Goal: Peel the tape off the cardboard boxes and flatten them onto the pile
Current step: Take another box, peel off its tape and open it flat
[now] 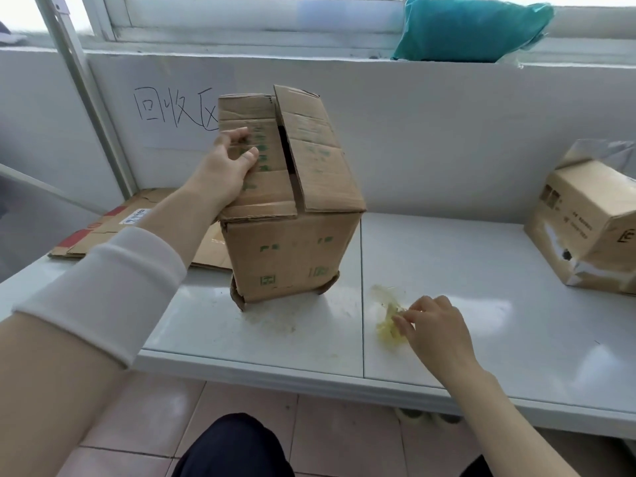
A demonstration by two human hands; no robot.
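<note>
A brown cardboard box [292, 242] with green print stands on the white bench, tilted, its top flaps loose with a gap between them. My left hand [227, 166] rests on the left top flap, fingers spread over it. To the right of the box, my right hand [433, 325] pinches a crumpled wad of yellowish clear tape [387, 315] that lies on the bench. Behind the box at the left lies a pile of flattened cardboard [113, 228]. A second box [585, 222] with clear tape on it sits tilted at the far right.
The white bench [464, 270] runs along a white wall with black handwriting [172, 108]. A teal bag [471, 29] sits on the window sill above. The bench's front edge is near me, with pink floor tiles [309, 432] below.
</note>
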